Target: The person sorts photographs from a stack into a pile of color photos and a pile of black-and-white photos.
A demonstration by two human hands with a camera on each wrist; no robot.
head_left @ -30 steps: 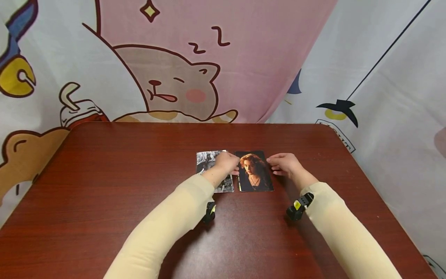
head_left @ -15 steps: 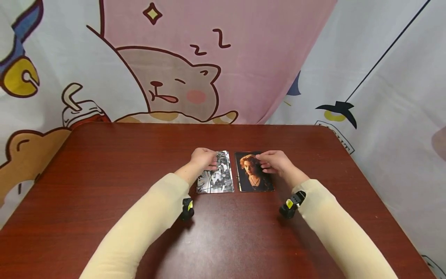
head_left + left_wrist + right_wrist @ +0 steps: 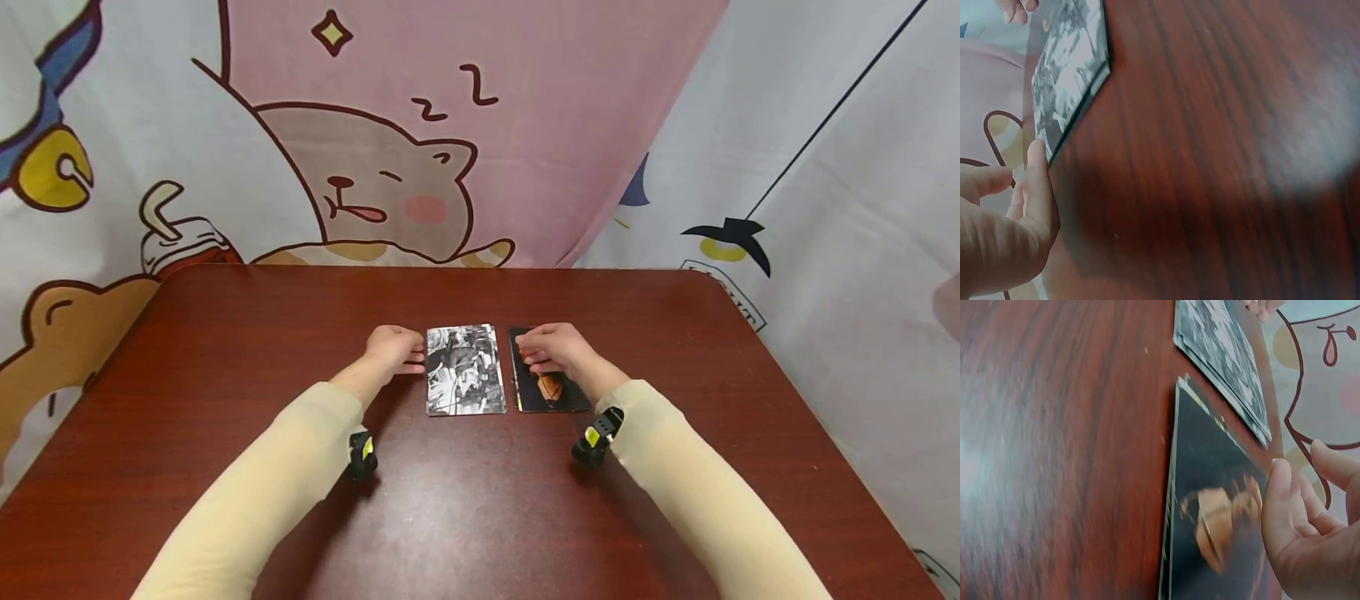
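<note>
Two small stacks of photo prints lie side by side on the brown table. The left stack shows a black-and-white picture [image 3: 465,371] on top. On the other, a dark portrait photo [image 3: 551,398] is uppermost, and the right hand partly covers it in the head view. My left hand [image 3: 394,350] is at the left edge of the black-and-white stack, its fingers loosely extended; in the left wrist view a fingertip [image 3: 1036,149] is right at a corner. My right hand [image 3: 558,348] hovers over the portrait, thumb and fingers apart and holding nothing, as the right wrist view shows.
The wood-grain table [image 3: 450,517] reaches back to a cartoon-printed cloth [image 3: 375,183] hung behind it. A narrow gap separates the two stacks. Black wrist cameras [image 3: 362,457] sit at both cream sleeves.
My left hand has moved left across the black-and-white stack to its left edge, uncovering it. The right hand has moved left from the portrait's right edge to over it. Both stacks stay put.
</note>
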